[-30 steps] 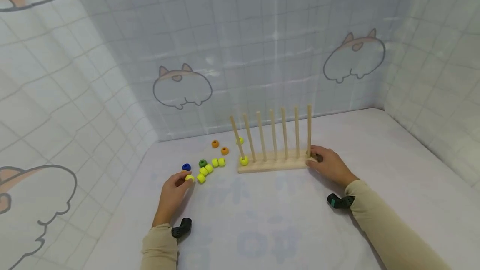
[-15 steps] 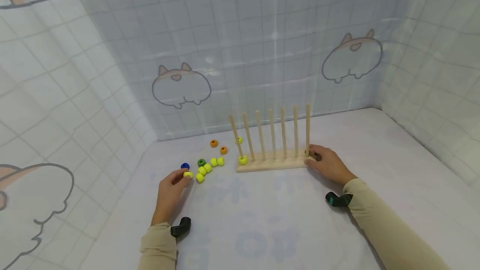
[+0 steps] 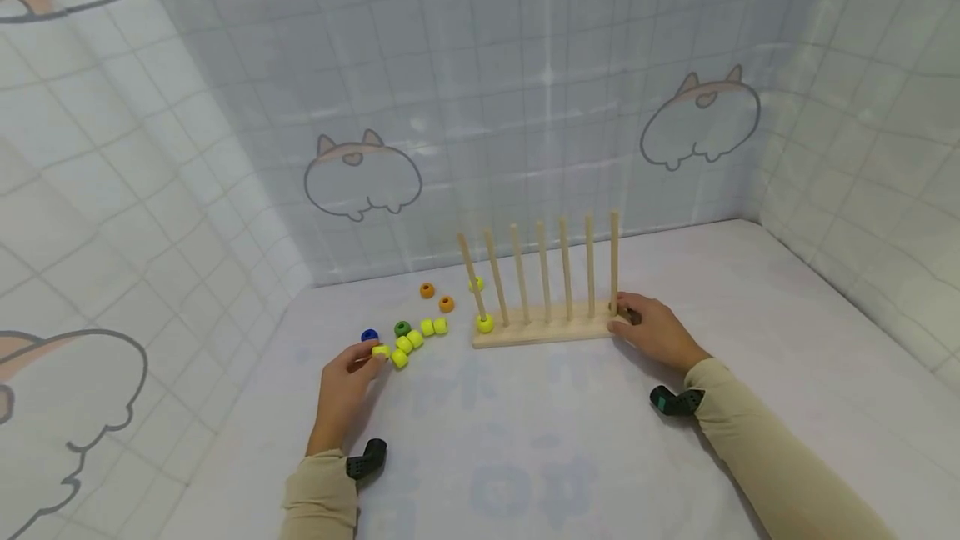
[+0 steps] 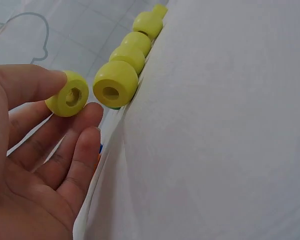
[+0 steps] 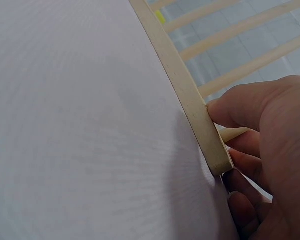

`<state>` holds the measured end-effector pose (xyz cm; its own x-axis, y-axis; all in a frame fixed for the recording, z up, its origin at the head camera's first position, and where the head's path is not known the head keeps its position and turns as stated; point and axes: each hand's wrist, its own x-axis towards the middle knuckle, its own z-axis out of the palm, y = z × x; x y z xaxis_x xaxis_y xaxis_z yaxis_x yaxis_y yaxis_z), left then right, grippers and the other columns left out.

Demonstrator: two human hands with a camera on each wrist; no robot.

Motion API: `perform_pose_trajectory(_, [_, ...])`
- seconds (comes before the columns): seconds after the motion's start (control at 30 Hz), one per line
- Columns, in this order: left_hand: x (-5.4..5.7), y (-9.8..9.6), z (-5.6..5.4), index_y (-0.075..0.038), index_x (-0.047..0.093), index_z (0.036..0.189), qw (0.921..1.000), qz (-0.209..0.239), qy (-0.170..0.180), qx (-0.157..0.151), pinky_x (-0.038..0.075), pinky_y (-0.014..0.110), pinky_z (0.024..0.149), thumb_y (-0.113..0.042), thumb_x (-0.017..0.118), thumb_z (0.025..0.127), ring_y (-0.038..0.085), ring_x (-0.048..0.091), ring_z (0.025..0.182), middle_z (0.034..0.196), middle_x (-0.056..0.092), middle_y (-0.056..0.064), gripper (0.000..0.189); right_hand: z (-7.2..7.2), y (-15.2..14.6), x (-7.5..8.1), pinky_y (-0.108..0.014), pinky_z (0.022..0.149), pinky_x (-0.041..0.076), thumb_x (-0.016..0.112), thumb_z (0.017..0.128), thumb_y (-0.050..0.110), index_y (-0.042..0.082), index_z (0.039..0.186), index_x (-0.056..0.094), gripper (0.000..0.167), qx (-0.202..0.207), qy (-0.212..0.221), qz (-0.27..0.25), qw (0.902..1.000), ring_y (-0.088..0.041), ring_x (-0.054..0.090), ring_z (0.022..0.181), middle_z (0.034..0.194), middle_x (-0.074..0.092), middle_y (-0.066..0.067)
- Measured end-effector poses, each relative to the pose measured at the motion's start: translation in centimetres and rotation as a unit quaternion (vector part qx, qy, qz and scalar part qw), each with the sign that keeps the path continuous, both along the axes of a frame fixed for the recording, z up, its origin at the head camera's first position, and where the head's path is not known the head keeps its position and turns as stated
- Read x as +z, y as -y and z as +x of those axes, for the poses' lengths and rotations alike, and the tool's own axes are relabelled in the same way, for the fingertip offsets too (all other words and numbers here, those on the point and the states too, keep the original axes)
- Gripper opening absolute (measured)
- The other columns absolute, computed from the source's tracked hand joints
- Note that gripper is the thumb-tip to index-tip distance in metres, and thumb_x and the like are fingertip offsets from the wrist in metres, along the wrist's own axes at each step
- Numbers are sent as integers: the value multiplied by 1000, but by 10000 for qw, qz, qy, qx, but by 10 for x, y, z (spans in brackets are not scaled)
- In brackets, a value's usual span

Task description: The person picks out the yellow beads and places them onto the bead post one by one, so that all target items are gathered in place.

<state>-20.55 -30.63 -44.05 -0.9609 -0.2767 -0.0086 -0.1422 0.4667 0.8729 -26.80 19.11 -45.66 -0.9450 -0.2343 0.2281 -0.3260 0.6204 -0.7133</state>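
My left hand (image 3: 345, 386) pinches a yellow bead (image 4: 63, 104) between thumb and fingertips, its hole facing the left wrist camera. Just beyond it lies a row of several yellow beads (image 4: 121, 75) on the cloth. A wooden stand (image 3: 551, 332) with a line of upright pegs is at the centre right. One yellow bead (image 3: 485, 323) sits at the foot of its leftmost peg. My right hand (image 3: 660, 336) grips the stand's right end, the thumb on the near edge of the base and the fingers behind, partly hidden.
A blue bead (image 3: 370, 335) and a green bead (image 3: 402, 328) lie near the left hand. Two orange beads (image 3: 446, 303) are farther back. Another yellow bead (image 3: 477, 282) lies behind the stand's left end. A tiled-pattern backdrop (image 3: 487, 107) rises behind the white cloth (image 3: 465, 440).
The left hand has shifted only slightly, and the pinched yellow bead has turned a little at its fingertips. My right hand stays on the stand, which has not moved.
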Motion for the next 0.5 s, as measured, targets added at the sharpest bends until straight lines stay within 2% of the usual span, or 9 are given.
perform_pose_trajectory(0.27, [1, -4, -1, -14, 57, 141, 9999, 57, -72, -72, 46, 41, 104, -37, 64, 99, 23, 52, 124, 139, 56, 6, 48, 0, 0, 0, -60, 108, 37, 69, 95, 20, -7, 139, 54, 53, -39, 33, -31, 10000, -46, 47, 131, 143, 50, -27])
perform_pose_trajectory(0.5, [5, -5, 1, -14, 57, 141, 9994, 306, -137, 125, 44, 41, 104, -37, 64, 98, 23, 50, 126, 138, 56, 4, 49, -1, -1, -1, -59, 108, 37, 68, 96, 19, -8, 142, 50, 57, -18, 86, -44, 10000, -45, 48, 130, 141, 52, -27])
